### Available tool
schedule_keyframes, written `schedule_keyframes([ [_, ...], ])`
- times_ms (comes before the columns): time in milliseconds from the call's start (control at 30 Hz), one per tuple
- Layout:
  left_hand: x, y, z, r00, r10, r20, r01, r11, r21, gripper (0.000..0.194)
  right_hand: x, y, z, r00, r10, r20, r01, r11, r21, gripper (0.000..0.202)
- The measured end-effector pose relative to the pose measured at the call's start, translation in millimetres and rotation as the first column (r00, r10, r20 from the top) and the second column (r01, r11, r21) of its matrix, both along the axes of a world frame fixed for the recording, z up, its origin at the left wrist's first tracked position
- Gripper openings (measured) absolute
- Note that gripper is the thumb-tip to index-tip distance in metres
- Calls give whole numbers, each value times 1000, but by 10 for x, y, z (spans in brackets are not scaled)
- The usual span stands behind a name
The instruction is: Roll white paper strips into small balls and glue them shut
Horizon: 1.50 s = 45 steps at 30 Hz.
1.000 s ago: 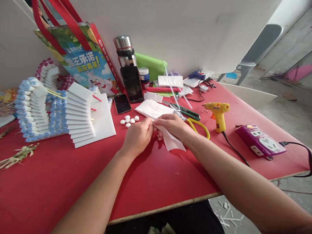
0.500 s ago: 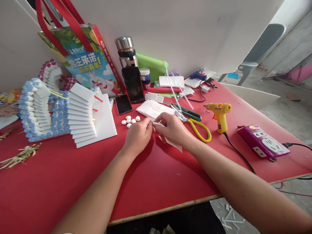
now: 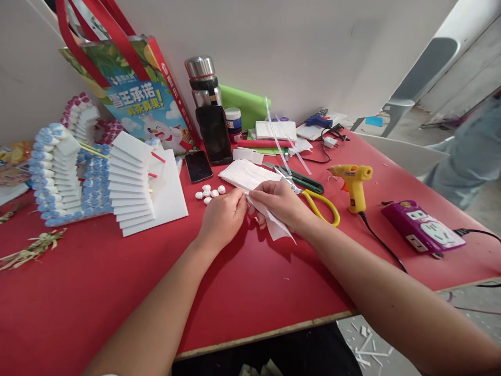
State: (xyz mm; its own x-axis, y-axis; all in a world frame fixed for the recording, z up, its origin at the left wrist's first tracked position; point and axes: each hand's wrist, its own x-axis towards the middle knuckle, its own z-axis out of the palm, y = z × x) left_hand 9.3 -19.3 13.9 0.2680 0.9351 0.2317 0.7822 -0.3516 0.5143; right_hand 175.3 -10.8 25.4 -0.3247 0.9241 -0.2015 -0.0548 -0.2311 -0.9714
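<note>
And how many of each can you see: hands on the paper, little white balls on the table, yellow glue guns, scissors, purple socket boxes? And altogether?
Left hand and right hand on the paper: 2
Little white balls: 6
Yellow glue gun: 1
Scissors: 1
Purple socket box: 1
Total: 11

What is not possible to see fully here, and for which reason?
- Head view: pinched end of the paper, hidden by the left hand and right hand.
- Head view: lower part of the bottle, behind the upright phone.
- Head view: upper body of a person, beyond the right edge.
</note>
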Motion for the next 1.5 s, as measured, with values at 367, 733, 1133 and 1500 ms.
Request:
schedule_keyframes([
  [367, 85, -35, 9, 905, 18, -426, 42, 991, 131, 28, -36, -38, -105, 854, -268, 445, 40, 888, 458, 16],
  [733, 39, -64, 41, 988, -149, 48, 149, 989, -10, 26, 51, -1, -39, 899, -212, 383, 16, 890, 455, 13],
  [1133, -62, 67, -63, 806, -40, 591, 169, 972, -166, 26, 139, 29, 9, 978, 10, 208, -91, 920, 381, 13],
  [1500, -12, 45, -69, 868, -64, 493, 51, 998, 40, 18, 110, 32, -31, 965, -52, 255, -20, 962, 272, 10],
])
